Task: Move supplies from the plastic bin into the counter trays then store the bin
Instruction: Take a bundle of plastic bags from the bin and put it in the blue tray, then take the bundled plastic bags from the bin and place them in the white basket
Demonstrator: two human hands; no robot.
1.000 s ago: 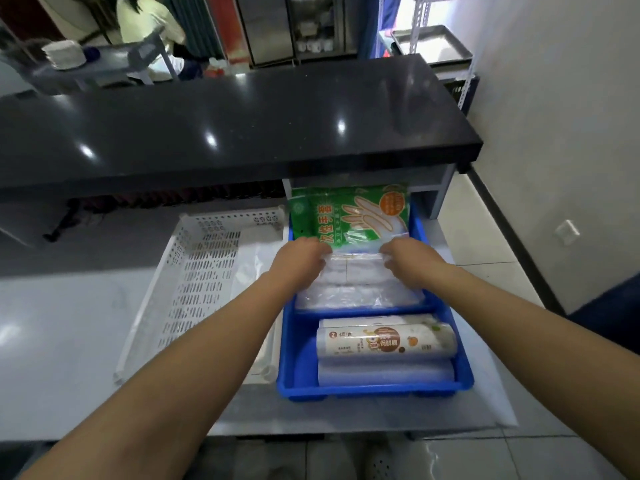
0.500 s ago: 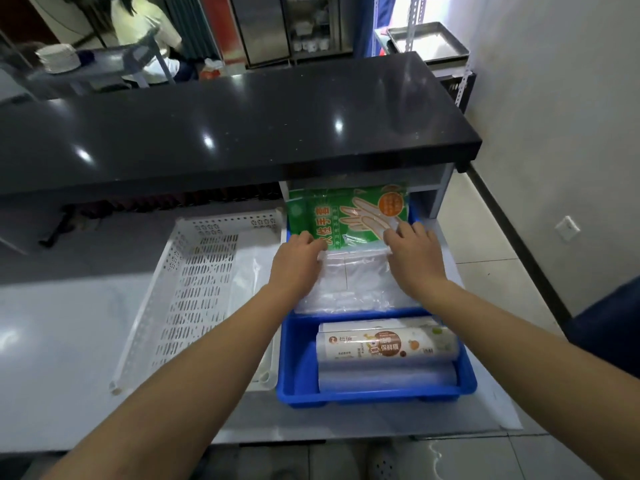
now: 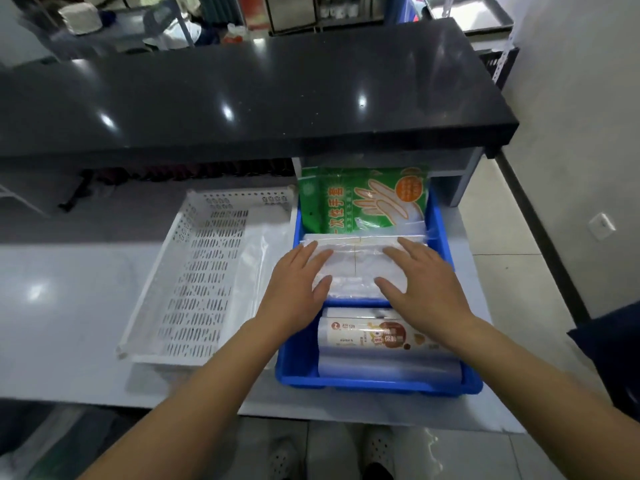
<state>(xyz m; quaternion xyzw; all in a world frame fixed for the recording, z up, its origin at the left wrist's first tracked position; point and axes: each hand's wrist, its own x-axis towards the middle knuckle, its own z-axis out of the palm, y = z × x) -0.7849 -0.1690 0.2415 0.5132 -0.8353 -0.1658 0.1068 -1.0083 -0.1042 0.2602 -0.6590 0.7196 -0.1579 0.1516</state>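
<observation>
- The flat stack of clear plastic bags (image 3: 356, 268) lies directly under both palms in the middle compartment of the blue plastic tray (image 3: 445, 244) on the pale table (image 3: 69, 306). Its long axis runs left to right.
- The left hand (image 3: 294, 289) rests on its left end, the right hand (image 3: 422, 282) on its right end, each about equally near. The fingers (image 3: 408, 247) lie straight and spread, pressing flat and gripping nothing.
- The stack looks glossy, soft and slippery.
- The green glove packet (image 3: 360, 202) stands just behind it; the printed film rolls (image 3: 374, 337) lie in front.
- The white perforated plastic bin (image 3: 194, 278) sits just left of the tray, seemingly holding only clear film.
</observation>
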